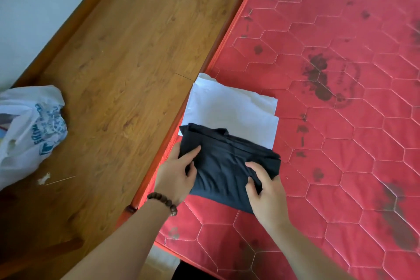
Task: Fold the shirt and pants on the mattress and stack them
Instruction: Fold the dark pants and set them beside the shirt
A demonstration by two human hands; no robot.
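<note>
The folding looks done and the stacking step is in hand; the dark folded pants (229,166) are held at both sides — the left hand (176,177) has its fingers curled round the left edge with the thumb laid on top, and the right hand (266,191) pinches the cloth at the near right corner, so each grip is closed on the pants. Just beyond the grips the folded white shirt (229,109) is lain flat, its near edge already overlapped by the pants; the next move, it is judged, calls for the pants to be slid forward and squared over the shirt. Both garments are borne by a red quilted mattress (341,132), dark-stained, at its left border; left of the grips a wooden floor (118,63) is seen, a white plastic bag (29,129) lying well apart on it — a pale wall (34,7) behind.
</note>
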